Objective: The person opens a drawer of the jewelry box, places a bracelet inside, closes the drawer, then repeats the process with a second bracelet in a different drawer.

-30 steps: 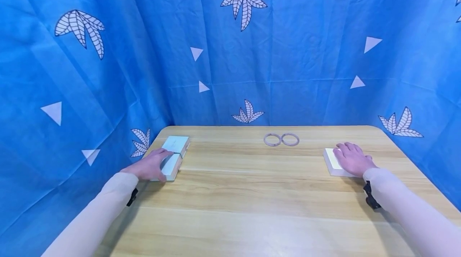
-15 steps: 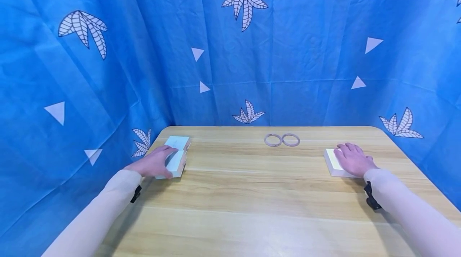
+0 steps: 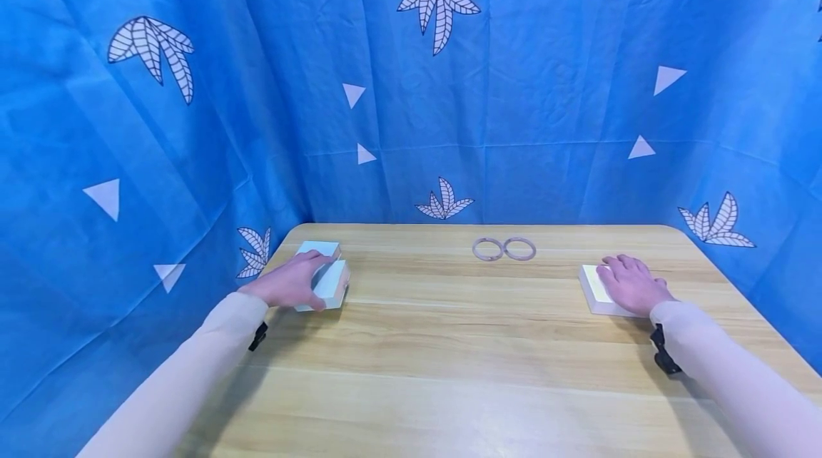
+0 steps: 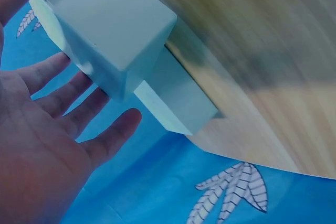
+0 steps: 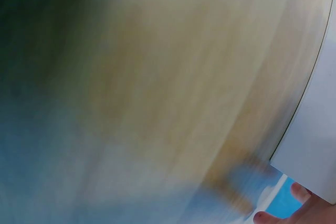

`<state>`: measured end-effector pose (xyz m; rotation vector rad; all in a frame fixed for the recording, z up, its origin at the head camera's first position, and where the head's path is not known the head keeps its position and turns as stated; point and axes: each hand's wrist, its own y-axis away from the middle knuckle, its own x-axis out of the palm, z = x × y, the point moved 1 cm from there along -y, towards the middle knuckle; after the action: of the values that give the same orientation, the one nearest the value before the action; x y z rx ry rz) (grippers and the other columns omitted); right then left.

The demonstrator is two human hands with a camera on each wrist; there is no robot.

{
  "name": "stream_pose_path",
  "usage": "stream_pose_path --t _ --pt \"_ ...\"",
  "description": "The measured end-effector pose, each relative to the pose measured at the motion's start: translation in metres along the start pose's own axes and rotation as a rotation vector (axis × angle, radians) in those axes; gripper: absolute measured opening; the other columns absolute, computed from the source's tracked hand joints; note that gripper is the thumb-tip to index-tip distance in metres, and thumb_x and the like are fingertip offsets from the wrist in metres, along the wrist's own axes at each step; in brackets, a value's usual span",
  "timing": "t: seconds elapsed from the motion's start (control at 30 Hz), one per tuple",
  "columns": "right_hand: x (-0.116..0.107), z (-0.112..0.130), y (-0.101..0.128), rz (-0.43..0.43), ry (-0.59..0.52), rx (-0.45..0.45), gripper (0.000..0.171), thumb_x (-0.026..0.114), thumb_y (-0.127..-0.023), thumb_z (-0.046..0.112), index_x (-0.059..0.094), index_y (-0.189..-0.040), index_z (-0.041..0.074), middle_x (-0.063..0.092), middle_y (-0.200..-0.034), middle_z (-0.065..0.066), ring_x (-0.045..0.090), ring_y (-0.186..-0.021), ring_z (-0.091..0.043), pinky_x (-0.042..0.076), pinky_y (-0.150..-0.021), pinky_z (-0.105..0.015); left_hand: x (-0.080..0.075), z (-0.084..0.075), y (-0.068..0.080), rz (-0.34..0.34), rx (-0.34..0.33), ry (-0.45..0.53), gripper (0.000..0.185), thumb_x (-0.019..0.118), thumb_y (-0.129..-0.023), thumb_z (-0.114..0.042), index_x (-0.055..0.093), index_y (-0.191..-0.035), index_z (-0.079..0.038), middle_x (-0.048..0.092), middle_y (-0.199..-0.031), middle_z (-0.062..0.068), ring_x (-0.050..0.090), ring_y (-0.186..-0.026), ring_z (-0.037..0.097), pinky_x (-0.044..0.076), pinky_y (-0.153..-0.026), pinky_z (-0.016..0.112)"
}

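At the table's left side my left hand (image 3: 289, 283) grips a pale green box (image 3: 332, 281), the thumb on its near side and the fingers at the far side. In the left wrist view this box (image 4: 113, 22) stands tilted and overlaps a second pale green box (image 4: 181, 98), which lies behind it near the table edge. On the right, my right hand (image 3: 632, 287) rests over the top of a white box (image 3: 596, 292) and hides much of it. Some fingertips (image 5: 300, 192) show past the edge of that box in the right wrist view.
Two thin pale rings (image 3: 488, 250) lie side by side towards the back of the wooden table (image 3: 449, 344). A blue patterned curtain (image 3: 546, 87) hangs behind the table and along both sides.
My left hand has moved to the right and away from me with the near green box, which now sits offset from the far one. The right hand has stayed on the white box.
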<state>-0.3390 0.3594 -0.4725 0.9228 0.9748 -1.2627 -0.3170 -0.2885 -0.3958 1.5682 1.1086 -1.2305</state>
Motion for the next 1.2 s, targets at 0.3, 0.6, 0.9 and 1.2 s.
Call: stream_pose_path --t 0.3,0.6,0.9,1.2 --pt "0.0 -0.003 0.003 0.01 -0.011 -0.001 0.083 0.01 -0.104 0.059 0.023 -0.155 -0.004 0.013 -0.157 -0.038 0.011 -0.141 -0.061 0.018 -0.098 -0.085 -0.004 -0.025 -0.014 -0.036 0.073 -0.004 0.094 0.085 -0.071 -0.043 0.044 -0.152 -0.019 0.041 -0.154 0.013 0.047 -0.125 0.032 0.049 -0.098 0.053" --pt "0.002 -0.006 0.003 0.004 -0.008 -0.001 0.082 0.011 -0.105 0.058 0.023 -0.155 -0.004 0.014 -0.157 -0.038 0.011 -0.141 -0.061 0.018 -0.098 -0.085 -0.009 -0.051 -0.018 -0.065 0.091 -0.044 0.091 0.085 -0.07 -0.046 0.047 -0.149 -0.019 0.05 -0.141 0.006 0.051 -0.117 0.027 0.05 -0.094 0.05" --pt "0.001 -0.007 0.002 -0.013 -0.011 -0.003 0.081 0.011 -0.105 0.058 0.024 -0.155 -0.004 0.014 -0.157 -0.038 0.012 -0.141 -0.061 0.018 -0.098 -0.086 -0.01 -0.069 -0.029 -0.089 0.099 -0.053 0.092 0.085 -0.071 -0.05 0.047 -0.149 -0.02 0.052 -0.141 0.006 0.053 -0.115 0.025 0.051 -0.094 0.048" --pt "0.004 -0.005 -0.001 -0.014 -0.002 -0.012 0.081 0.011 -0.104 0.058 0.024 -0.155 -0.004 0.015 -0.157 -0.037 0.013 -0.141 -0.061 0.018 -0.098 -0.086 -0.008 -0.091 -0.036 -0.081 0.085 -0.046 0.092 0.084 -0.071 -0.052 0.047 -0.149 -0.023 0.051 -0.144 0.006 0.051 -0.121 0.027 0.05 -0.097 0.053"
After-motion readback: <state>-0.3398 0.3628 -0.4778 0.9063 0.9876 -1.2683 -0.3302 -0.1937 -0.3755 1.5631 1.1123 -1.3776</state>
